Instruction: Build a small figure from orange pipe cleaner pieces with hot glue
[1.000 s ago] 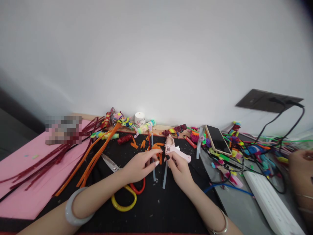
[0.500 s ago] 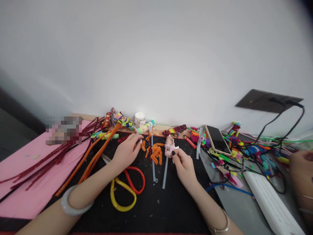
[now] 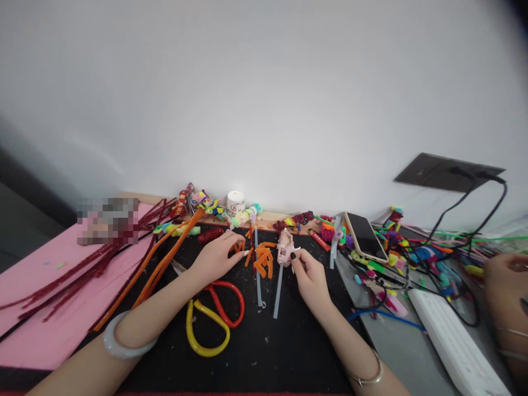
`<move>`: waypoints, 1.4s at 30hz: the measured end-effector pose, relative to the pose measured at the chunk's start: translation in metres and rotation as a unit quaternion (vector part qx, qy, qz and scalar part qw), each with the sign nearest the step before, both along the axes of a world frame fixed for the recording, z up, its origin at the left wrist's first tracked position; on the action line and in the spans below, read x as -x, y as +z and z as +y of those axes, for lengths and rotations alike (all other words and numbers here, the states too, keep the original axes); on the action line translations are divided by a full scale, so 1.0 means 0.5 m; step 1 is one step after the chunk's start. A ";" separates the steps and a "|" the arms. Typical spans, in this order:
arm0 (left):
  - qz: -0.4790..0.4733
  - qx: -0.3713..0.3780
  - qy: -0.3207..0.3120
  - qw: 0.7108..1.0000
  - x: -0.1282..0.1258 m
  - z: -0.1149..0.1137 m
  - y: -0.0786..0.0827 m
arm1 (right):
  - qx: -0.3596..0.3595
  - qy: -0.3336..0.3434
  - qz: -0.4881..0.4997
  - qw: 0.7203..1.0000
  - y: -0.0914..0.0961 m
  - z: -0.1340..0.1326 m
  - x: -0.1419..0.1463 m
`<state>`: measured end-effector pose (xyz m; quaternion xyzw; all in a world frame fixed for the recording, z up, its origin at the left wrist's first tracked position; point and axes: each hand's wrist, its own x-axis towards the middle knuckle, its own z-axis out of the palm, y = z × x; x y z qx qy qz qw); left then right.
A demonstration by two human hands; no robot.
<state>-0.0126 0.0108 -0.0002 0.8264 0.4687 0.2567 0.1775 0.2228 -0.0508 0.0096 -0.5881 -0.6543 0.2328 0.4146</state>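
My left hand [image 3: 218,256] is over the left side of a pile of short orange pipe cleaner pieces [image 3: 264,259]. Its thumb and fingers are apart, with some orange pieces just beyond them. My right hand [image 3: 310,275] is closed at the side of a pale pink hot glue gun [image 3: 285,248], thumb and forefinger pressed together on it. A translucent glue stick [image 3: 278,291] sticks out of the gun towards me. Another glue stick [image 3: 258,286] lies left of it. Scissors with one red and one yellow handle [image 3: 208,340] lie below my left forearm on the black mat [image 3: 280,363].
Long orange pipe cleaners [image 3: 165,267] and dark red ones [image 3: 82,269] lie left, the red over a pink board [image 3: 25,324]. A white cup [image 3: 235,202] stands by the wall. Right are a phone [image 3: 366,236], power strip [image 3: 454,335], cables and another person's hand [image 3: 505,286].
My left hand has dropped slightly nearer the orange pieces, and its thumb and fingers have spread apart. My right hand stays at the glue gun, which has barely moved.
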 end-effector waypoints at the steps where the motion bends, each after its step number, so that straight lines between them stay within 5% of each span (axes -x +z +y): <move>1: -0.012 0.007 -0.002 1.000 0.000 0.001 0.000 | 0.000 0.002 0.001 1.000 0.001 0.000 0.000; 6: -0.037 0.013 0.000 0.999 -0.002 0.004 -0.008 | -0.004 0.001 0.003 1.000 -0.001 0.001 0.000; 20: 0.087 -0.001 0.075 0.993 -0.010 -0.017 0.003 | 0.003 0.004 -0.015 1.000 -0.004 0.002 0.000; 35: -0.094 -0.076 0.041 0.992 -0.008 -0.007 -0.006 | 0.008 0.011 -0.021 1.000 -0.009 0.003 -0.003; 42: -0.129 -0.098 -0.029 0.986 -0.013 -0.023 0.002 | 0.016 0.010 -0.027 0.999 -0.010 0.004 -0.003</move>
